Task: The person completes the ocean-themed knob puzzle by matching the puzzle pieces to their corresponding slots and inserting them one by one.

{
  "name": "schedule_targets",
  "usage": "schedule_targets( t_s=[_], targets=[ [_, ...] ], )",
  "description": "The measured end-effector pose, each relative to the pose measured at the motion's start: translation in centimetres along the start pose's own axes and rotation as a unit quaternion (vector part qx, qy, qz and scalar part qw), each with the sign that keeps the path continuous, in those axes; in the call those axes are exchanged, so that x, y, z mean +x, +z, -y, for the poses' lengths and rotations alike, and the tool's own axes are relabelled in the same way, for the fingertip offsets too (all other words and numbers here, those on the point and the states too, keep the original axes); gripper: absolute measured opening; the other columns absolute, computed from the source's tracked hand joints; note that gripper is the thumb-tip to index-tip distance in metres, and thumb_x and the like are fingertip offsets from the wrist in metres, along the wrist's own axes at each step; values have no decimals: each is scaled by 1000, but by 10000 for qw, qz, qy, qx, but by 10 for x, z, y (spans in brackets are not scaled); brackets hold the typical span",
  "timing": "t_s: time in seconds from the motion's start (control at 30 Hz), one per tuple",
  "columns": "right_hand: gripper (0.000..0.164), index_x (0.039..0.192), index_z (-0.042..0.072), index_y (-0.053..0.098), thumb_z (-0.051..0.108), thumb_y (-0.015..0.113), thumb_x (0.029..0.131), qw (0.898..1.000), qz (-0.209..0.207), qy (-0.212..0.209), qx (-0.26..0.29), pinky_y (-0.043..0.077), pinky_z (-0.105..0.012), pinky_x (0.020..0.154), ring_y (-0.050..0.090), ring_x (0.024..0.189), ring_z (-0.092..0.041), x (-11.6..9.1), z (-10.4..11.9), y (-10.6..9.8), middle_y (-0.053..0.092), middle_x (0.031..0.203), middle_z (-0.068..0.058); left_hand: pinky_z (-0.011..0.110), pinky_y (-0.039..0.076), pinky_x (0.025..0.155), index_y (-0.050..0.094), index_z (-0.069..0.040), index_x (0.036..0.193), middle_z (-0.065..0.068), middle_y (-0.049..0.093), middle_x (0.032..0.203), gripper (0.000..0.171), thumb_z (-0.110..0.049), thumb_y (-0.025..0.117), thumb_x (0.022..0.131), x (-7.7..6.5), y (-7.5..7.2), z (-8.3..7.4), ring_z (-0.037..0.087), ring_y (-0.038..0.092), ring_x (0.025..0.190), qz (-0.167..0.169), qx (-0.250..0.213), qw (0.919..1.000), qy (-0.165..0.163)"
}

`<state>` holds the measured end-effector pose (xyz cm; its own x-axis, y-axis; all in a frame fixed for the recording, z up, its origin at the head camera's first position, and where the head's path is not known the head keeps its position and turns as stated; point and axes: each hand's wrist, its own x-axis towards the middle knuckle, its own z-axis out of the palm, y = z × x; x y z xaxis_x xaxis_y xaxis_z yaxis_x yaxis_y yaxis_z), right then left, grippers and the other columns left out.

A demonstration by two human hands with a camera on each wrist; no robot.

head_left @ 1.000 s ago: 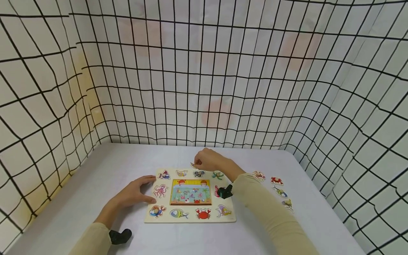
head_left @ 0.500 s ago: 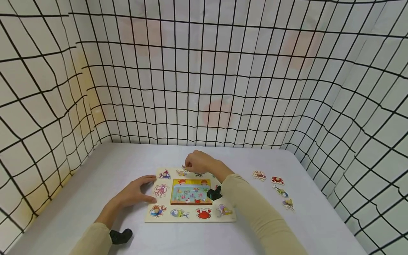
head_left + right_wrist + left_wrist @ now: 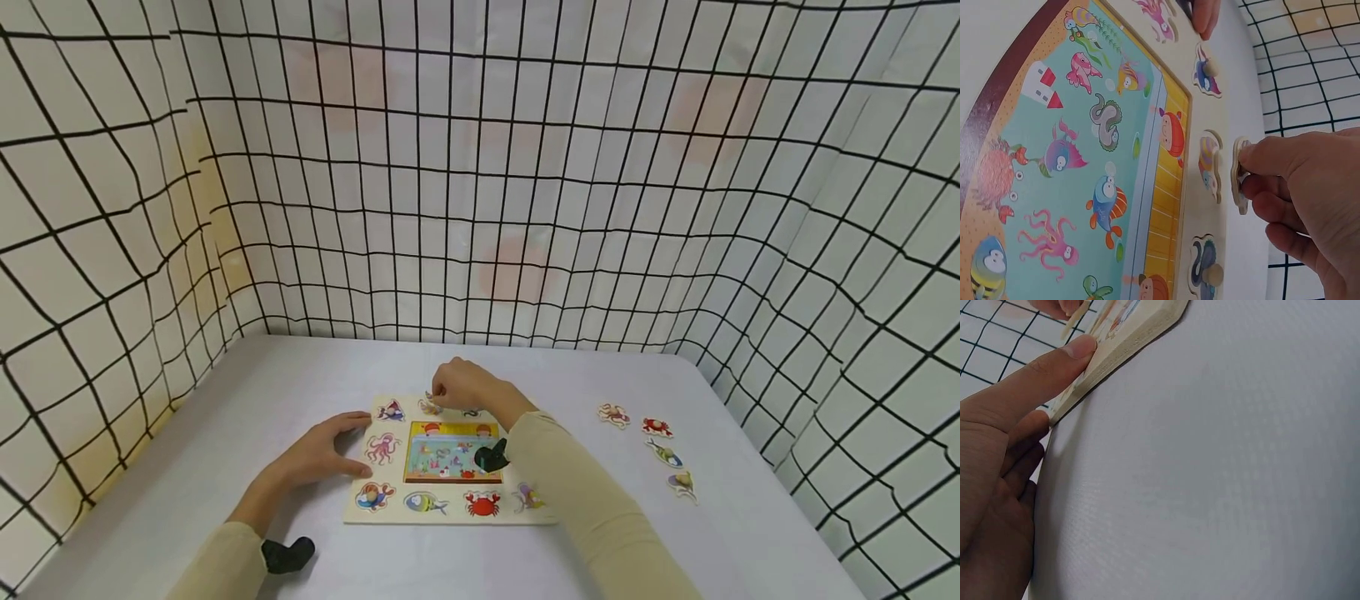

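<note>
A wooden peg puzzle board (image 3: 455, 503) with sea-animal pictures lies on the white table. Thumb and index finger of my right hand (image 3: 465, 387) pinch a thin wooden puzzle piece (image 3: 1241, 178), held on edge; its picture faces away from the right wrist camera. It hovers just by the striped fish recess (image 3: 1209, 164) in the board's far row. My left hand (image 3: 318, 454) rests at the board's left edge, fingers and thumb extended, with its thumb (image 3: 1079, 350) touching the rim. Pegged pieces sit in the board, such as a seahorse-like grey one (image 3: 1204, 269).
Right of the board lie several loose pieces: an octopus (image 3: 614, 415), a red crab (image 3: 657, 427), a striped fish (image 3: 664, 452) and a yellowish piece (image 3: 682, 485). A white wall with a black grid (image 3: 480, 192) encloses the table's back and sides.
My right hand has carried the puzzle piece left, from behind the board to the second spot of the far row. The left hand stays at the board's edge.
</note>
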<state>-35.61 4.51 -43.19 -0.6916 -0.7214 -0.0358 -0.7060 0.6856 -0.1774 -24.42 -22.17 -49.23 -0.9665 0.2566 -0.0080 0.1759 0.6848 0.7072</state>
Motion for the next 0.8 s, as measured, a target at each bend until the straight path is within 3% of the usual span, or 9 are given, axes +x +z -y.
schedule_targets(
  t_s=[0.37, 0.8],
  targets=[
    [16, 90, 20, 73, 32, 62, 89, 9992, 194, 278, 227, 47, -23, 56, 55, 63, -6, 3, 4, 9, 61, 78, 13, 57, 21, 105, 47, -18, 137, 6, 35, 145, 93, -52, 83, 58, -1, 0, -1, 33, 24, 134, -6, -23, 10000, -9],
    [16, 94, 20, 72, 32, 63, 89, 9997, 126, 221, -25, 48, -22, 66, 53, 69, -3, 5, 10, 15, 61, 83, 12, 58, 20, 104, 48, -18, 136, 5, 35, 145, 93, -51, 83, 57, -1, 0, -2, 33, 23, 135, -15, -110, 9999, 5]
  ],
)
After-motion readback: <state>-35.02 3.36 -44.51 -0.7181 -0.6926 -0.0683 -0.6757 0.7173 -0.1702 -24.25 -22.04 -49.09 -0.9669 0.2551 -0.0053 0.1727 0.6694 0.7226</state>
